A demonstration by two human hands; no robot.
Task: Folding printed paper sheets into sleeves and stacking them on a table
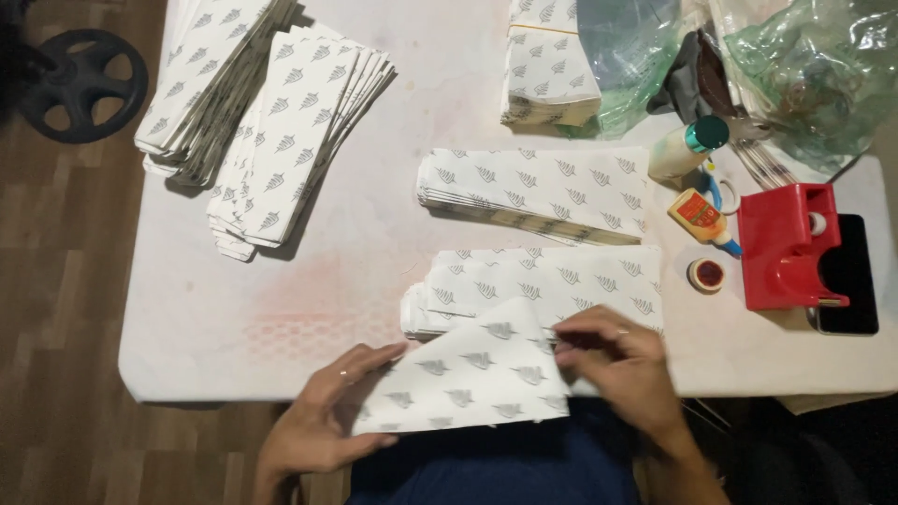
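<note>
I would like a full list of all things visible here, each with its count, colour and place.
paper sheet: one, white with grey motifs, table's near edge, in both hands
paper stacks: about six, same print, across the table
table: one, white
glue bottles: two, orange and cream, right side
tape dispenser: one, red, right
phone: one, black, beside the dispenser
plastic bags: clear greenish, far right
wheel: one, black, floor
left hand: on the sheet's left edge
right hand: pinching its right corner

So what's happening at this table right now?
A person holds a white patterned paper sheet at the table's near edge, left hand under its left corner, right hand pinching its right end. Similar sheets lie stacked beyond. Glue bottles and a red dispenser sit to the right.
</note>
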